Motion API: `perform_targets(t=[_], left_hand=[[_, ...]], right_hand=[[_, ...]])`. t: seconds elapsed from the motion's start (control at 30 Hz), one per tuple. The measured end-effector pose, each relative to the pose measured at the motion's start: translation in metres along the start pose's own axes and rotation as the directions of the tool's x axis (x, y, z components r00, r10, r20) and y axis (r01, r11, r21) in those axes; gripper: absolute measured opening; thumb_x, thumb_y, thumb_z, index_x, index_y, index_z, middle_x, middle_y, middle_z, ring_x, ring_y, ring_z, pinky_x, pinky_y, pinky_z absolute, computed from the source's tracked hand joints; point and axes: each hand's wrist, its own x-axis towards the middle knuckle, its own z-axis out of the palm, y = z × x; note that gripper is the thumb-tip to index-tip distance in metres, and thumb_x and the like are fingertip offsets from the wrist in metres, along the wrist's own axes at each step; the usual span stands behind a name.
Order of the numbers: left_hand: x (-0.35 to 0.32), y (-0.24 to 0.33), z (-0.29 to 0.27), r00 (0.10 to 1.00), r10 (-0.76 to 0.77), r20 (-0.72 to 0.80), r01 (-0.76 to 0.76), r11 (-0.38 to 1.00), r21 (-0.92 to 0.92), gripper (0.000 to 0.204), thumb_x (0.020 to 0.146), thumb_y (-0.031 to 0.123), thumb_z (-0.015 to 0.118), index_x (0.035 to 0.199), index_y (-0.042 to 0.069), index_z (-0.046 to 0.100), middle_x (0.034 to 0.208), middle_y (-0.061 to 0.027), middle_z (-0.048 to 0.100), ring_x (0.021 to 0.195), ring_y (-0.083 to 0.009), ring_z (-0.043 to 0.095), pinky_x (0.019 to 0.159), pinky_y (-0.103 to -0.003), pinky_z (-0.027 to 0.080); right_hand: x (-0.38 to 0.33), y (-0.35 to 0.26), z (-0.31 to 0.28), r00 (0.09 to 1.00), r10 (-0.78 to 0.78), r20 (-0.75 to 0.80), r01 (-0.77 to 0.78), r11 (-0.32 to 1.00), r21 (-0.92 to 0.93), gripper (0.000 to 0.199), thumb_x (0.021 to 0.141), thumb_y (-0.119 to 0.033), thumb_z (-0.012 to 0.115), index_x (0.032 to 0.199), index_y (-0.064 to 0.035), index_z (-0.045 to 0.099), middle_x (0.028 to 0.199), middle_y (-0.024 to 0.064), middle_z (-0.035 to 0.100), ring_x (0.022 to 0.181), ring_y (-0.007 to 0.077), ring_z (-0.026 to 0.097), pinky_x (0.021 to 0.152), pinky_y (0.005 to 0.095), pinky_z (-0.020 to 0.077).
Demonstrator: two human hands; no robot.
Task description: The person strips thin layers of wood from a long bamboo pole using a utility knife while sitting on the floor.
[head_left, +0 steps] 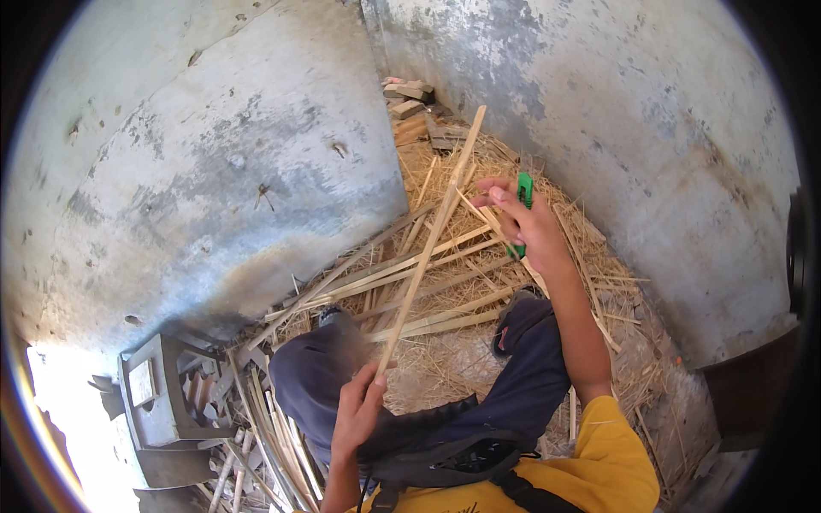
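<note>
A long, pale bamboo strip [434,239] slants up and away from my lap toward the far corner. Its near end is gripped by my left hand [359,409], fingers closed around it above my left thigh. Farther out and to the right, my right hand [526,227] is closed on a green utility knife [524,190], which sticks out above and below the palm. Its thumb and forefinger are partly spread near the strip. By those fingertips a thin sliver [470,205] shows; whether they touch it I cannot tell. The knife's blade cannot be made out.
Several bamboo strips [376,278] lie crossed over straw-like shavings [487,278] between my feet and the walls. Bricks [409,92] are heaped in the far corner. At left stand a grey metal frame [162,385] and a bundle of strips [286,449]. Worn plaster walls [282,154] flank me.
</note>
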Motion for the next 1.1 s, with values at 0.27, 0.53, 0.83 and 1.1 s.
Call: perform_targets(t=[0.27,0.53,0.83,1.1], left_hand=[[-0.008,0.002,-0.015,0.959,-0.082,0.271,0.089,0.996,-0.016,0.04,0.113,0.022,0.046,0.14,-0.003,0.063,0.075,0.0014,0.051,0.068,-0.0099,0.053,0.064,-0.026,0.049],[0.028,0.047,-0.008,0.942,0.313,0.117,-0.334,0.888,0.317,0.061,0.105,0.025,0.07,0.155,0.0,0.044,0.111,-0.0132,0.067,0.108,-0.0229,0.072,0.089,-0.037,0.061],[0.109,0.11,0.049,0.819,0.555,-0.142,-0.455,0.781,0.428,0.049,0.104,0.025,0.074,0.139,0.0,0.05,0.115,-0.0165,0.067,0.085,-0.0204,0.076,0.065,-0.032,0.064],[0.115,0.106,0.061,0.93,0.318,-0.182,-0.339,0.936,-0.094,0.029,0.116,0.028,0.053,0.124,-0.001,0.055,0.104,-0.0129,0.069,0.067,-0.0179,0.074,0.054,-0.03,0.06]], right_hand=[[0.001,0.025,0.011,0.987,-0.002,0.162,-0.052,0.942,0.331,0.046,0.099,-0.013,0.078,0.141,-0.0037,0.062,0.097,0.003,0.074,0.052,0.0006,0.038,0.048,0.0216,0.0283],[-0.009,0.017,0.037,0.998,0.031,0.055,-0.04,0.984,0.176,0.049,0.09,-0.016,0.09,0.13,-0.0029,0.066,0.096,0.0006,0.075,0.073,0.0044,0.06,0.06,0.0225,0.041],[-0.011,0.037,0.059,0.982,0.001,0.187,-0.033,0.985,0.17,0.033,0.095,-0.014,0.085,0.12,-0.0022,0.068,0.104,0.0042,0.077,0.094,0.0114,0.071,0.086,0.0297,0.0551],[-0.024,0.035,0.065,0.985,0.041,0.165,-0.073,0.979,0.192,0.029,0.097,-0.016,0.083,0.119,-0.003,0.068,0.099,0.0022,0.076,0.086,0.0089,0.068,0.075,0.0264,0.0511]])
